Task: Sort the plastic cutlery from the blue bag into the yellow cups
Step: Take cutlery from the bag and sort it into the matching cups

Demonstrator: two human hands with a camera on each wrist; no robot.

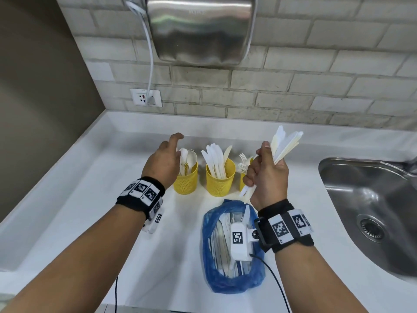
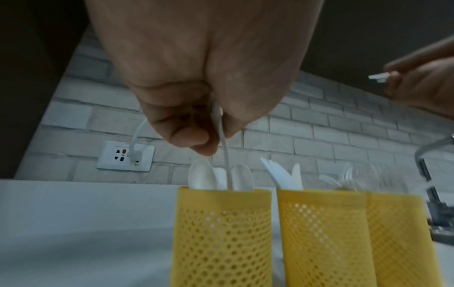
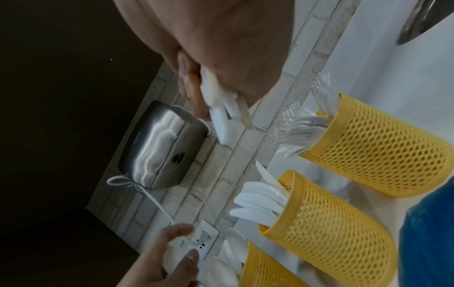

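Three yellow mesh cups stand in a row on the white counter (image 1: 90, 199). The left cup (image 1: 185, 181) (image 2: 221, 233) holds spoons, the middle cup (image 1: 220, 181) (image 2: 319, 233) knives. The right cup (image 1: 242, 179) (image 3: 383, 145) holds forks and is mostly hidden behind my right hand in the head view. My left hand (image 1: 167, 154) hovers over the left cup and pinches a white spoon (image 2: 224, 147), whose handle reaches down into that cup. My right hand (image 1: 268, 175) grips a bundle of white cutlery (image 1: 285, 143) (image 3: 221, 116), raised above the right cup. The blue bag (image 1: 232, 279) lies open nearer me with more cutlery inside.
A steel sink (image 1: 372, 199) is sunk into the counter at the right, with a tap (image 2: 422, 155) beside it. A steel hand dryer (image 1: 198, 30) hangs on the brick wall above the cups. Its white cord runs down to a socket (image 1: 146, 97).
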